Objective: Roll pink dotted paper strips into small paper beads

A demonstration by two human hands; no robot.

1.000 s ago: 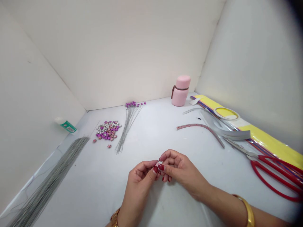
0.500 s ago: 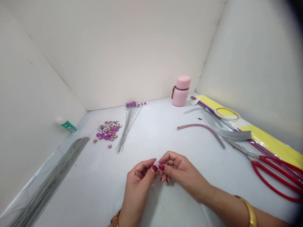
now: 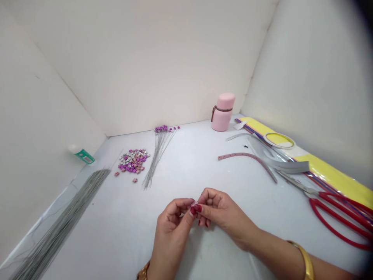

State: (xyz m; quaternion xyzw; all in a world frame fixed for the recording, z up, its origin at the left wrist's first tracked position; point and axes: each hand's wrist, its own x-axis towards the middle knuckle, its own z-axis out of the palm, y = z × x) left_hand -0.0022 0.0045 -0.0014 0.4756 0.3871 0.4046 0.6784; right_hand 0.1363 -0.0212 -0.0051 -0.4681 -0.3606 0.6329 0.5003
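Slightly closer together than half a second ago, the left hand (image 3: 174, 227) and right hand (image 3: 223, 212) pinch a small pink piece (image 3: 195, 203) between their fingertips, now mostly covered, above the near part of the desk (image 3: 116, 233). Beyond lie little stars (image 3: 134, 161) and wire stems (image 3: 159, 151), with red-handled scissors (image 3: 312, 191) at right

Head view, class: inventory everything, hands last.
Held piece: one, pinkish, centre
Wires: bundle, grey, left
Stars: many, multicoloured, left
Tipped wires: bunch, purple/grey, back
Tube: one, green, left
Flask: one, pink, back
Ring: one, white, right
Packs: unclear, yellow, right
Scissors: one, red, right
Strips: several, silver/pink, right
Scrap: one, white, right
Speck: one, black, right
Table: one, white, beneath
Walls: three, white, around
Wristbands: two, gold, wrists
Left hand: one, red-nailed, centre
Right hand: one, red-nailed, centre
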